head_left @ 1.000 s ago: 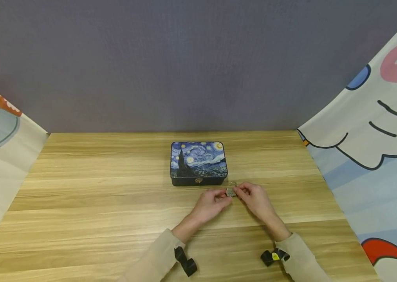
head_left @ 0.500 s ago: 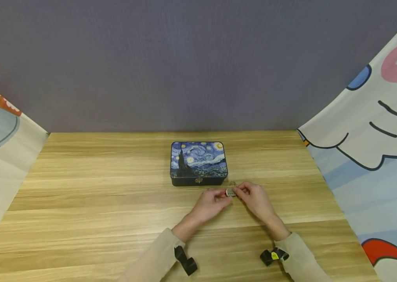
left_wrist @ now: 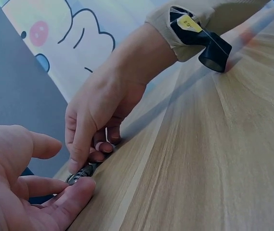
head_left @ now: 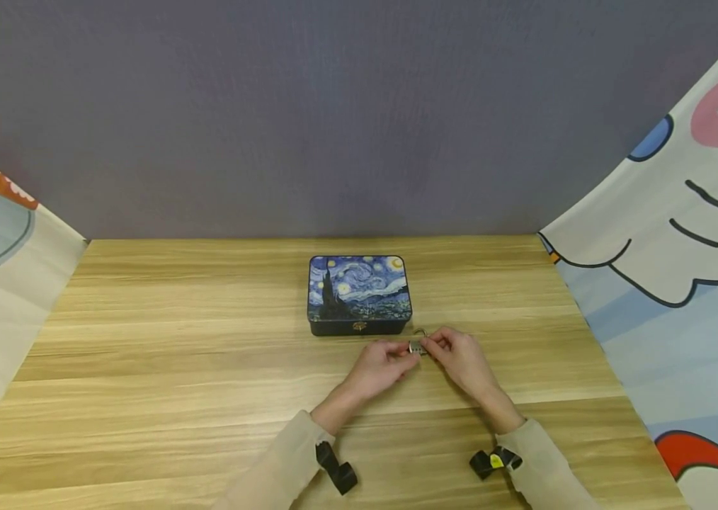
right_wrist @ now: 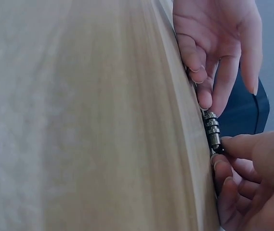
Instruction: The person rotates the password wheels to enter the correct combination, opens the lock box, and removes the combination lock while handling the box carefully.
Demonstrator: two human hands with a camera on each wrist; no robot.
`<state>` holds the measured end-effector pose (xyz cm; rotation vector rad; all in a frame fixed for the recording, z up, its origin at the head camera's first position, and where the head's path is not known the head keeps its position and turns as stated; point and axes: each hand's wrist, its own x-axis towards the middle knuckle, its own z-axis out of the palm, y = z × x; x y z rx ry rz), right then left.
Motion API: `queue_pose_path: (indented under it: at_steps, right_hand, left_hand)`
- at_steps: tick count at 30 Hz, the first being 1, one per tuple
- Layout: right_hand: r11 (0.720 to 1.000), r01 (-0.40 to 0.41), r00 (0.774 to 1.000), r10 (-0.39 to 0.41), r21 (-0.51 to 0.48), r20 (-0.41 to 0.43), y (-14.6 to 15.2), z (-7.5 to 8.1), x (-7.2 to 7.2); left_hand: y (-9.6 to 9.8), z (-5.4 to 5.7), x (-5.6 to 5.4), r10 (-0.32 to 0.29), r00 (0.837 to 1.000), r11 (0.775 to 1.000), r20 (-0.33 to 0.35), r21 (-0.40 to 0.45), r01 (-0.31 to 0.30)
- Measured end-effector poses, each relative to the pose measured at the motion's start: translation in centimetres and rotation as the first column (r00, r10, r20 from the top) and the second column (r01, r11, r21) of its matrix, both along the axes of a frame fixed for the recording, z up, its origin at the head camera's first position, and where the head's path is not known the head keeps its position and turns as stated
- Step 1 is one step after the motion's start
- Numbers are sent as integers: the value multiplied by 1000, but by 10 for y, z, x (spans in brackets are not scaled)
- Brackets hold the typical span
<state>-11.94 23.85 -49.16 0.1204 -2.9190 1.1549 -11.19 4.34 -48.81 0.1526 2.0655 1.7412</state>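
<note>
A small metal combination padlock [head_left: 417,347] is between my two hands, just in front of the box's right corner. Its curved shackle points away from me in the head view. My left hand [head_left: 379,370] pinches the lock's left end with its fingertips. From the other side, my right hand [head_left: 462,363] grips the right end between thumb and fingers. The right wrist view shows the row of ridged number dials [right_wrist: 211,123] between the hands. Fingers cover part of the lock in every view, and the digits are too small to read.
A dark rectangular box [head_left: 360,292] with a starry night painting on its lid stands shut behind the hands. A small clasp [head_left: 360,326] is on its front. The wooden table [head_left: 174,368] meets a grey wall [head_left: 308,120], with cartoon-printed cloths at both sides.
Both hands stay almost in place around the padlock. The lock's body has turned slightly between the fingers, and its dials catch the light differently.
</note>
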Motion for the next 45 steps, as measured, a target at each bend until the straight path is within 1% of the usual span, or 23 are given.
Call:
queue_pose_path:
  at_steps: [4,11,19,29,33,45]
  right_hand:
    - [1000,-5,1000,5,8,-1,0,0,-1]
    - [1000,-10,1000,9,16,24,-1,1,-1]
    - [1000,-9,1000,9,26,21,-1,0,-2]
    - [1000,-6,1000,5,28,31,0,-2,-3]
    - [999,-8,1000,7,36,23,0,-2,-3]
    - [999,-18,1000,17,40,19,-2,1,-4]
  left_hand:
    - [0,-1,-1,-7,1000,1000,4,-1,7]
    - [-1,0,0,-9,1000,1000,-10,-9,9]
    - [-1,-1,-1,-20,1000,1000,-20,-12,20]
    - [-1,-1,0,-14,1000,1000,-21,-17,14]
    - [-1,-1,-1,-17,1000,1000,-25,-13,16]
    - [-3,-2,-1,-39,998,999,-46,-15,39]
